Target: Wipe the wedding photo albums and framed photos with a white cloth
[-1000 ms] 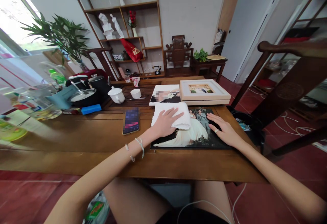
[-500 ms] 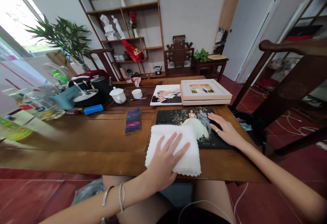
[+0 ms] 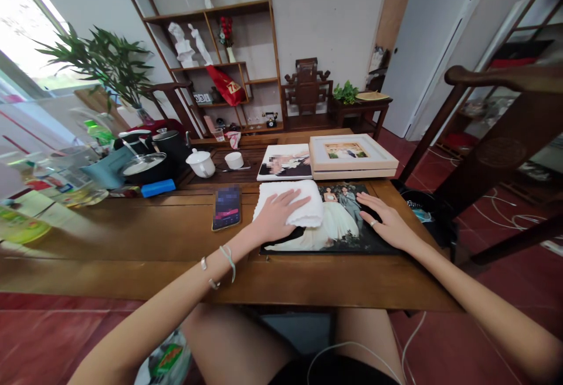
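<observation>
A dark wedding photo panel point(image 3: 338, 227), showing a couple with a white gown, lies flat on the wooden table point(image 3: 176, 227). Over its far left corner is a white cloth point(image 3: 308, 203) with scalloped edges. My left hand point(image 3: 281, 215) lies on that cloth, fingers stretched out and pressing it down. At the panel's right side, my right hand point(image 3: 382, 218) rests flat with fingers extended and a ring on one finger. A phone point(image 3: 227, 208) with its screen lit lies left of the cloth.
Behind the panel lie a white photo board point(image 3: 285, 162) and stacked framed pictures point(image 3: 378, 159). A lidded cup point(image 3: 201, 163), a small white bowl point(image 3: 234, 160), a blue block point(image 3: 158, 187) and a black pot point(image 3: 144, 169) stand left. A wooden chair point(image 3: 497, 133) is at right.
My left hand has slid the cloth away from me and slightly left, from the panel's near left corner to its far left. The cloth has bunched somewhat. My right hand has stayed in place.
</observation>
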A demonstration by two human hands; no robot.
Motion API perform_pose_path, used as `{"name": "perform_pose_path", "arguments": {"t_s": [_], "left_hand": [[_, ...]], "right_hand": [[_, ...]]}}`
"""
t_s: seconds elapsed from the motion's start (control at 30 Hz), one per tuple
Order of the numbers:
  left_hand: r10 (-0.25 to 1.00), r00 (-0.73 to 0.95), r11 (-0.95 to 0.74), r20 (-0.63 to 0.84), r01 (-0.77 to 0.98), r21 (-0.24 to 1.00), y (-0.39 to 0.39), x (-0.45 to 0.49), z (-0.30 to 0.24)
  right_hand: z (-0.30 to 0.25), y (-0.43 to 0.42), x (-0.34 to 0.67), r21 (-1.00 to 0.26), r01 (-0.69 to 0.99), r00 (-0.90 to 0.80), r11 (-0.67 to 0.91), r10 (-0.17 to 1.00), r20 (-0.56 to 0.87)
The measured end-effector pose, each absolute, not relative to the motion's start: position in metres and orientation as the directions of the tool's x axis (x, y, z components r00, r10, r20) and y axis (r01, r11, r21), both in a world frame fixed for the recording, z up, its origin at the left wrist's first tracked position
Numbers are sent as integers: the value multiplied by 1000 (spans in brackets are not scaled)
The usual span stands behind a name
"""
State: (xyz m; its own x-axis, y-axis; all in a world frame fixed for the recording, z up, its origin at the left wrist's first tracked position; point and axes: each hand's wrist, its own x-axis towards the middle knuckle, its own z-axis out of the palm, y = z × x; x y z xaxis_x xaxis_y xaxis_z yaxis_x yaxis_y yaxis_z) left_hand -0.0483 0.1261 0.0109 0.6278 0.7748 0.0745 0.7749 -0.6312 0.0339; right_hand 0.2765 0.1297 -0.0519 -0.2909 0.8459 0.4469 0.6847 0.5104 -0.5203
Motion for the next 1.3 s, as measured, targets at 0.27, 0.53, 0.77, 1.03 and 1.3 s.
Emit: {"name": "perform_pose_path", "arguments": {"t_s": [0.27,0.53,0.77,1.03,1.3], "left_hand": [[784,615,-618,83,786,0,177,-51,8],[821,562,-564,101,826,-16,139,-46,6],[820,568,-571,72,821,16,54,-60,3],[823,558,-566,105,822,60,5,-74,-4],[859,474,-485,193,875,10,-24,-95,-8]], "right_hand": [[-52,130,277,-518,692,-287,502,851,441],[-49,130,276,-520,685,-293,510,847,444],[-49,128,275,-514,692,-290,507,847,445],[-50,128,274,-402,812,-284,424,887,364],[-26,91,248,-169,753,-547,636,747,379]]}}
